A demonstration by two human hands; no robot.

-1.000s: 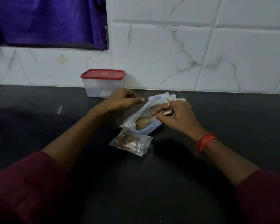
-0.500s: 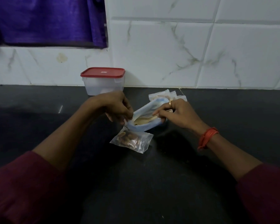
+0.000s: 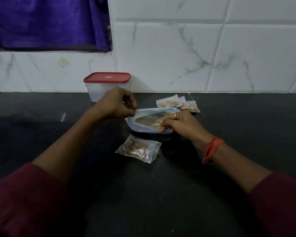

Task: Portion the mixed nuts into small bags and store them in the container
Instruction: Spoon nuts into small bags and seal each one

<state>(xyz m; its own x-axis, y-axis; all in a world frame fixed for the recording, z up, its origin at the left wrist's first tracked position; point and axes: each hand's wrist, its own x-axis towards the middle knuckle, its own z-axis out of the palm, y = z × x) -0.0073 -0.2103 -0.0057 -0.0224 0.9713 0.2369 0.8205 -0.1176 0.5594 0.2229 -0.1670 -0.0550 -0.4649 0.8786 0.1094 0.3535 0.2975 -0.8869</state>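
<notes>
While the left hand [image 3: 116, 103] pinches the rim of the big bag [image 3: 143, 130] in the middle of the frame, the right hand [image 3: 179, 125] grips a spoon [image 3: 149, 124] inside it. A small bag of nuts [image 3: 138, 148] lies just below.

Open black countertop [image 3: 237, 134] lies to your left, right and nearest you. A filled small bag [image 3: 138, 148] lies just in front of the large pouch [image 3: 143, 130], more filled bags [image 3: 177, 105] just behind it. The red-lidded container [image 3: 107, 88] stands against the tiled wall [image 3: 161, 57] behind your left hand [image 3: 115, 104].
</notes>
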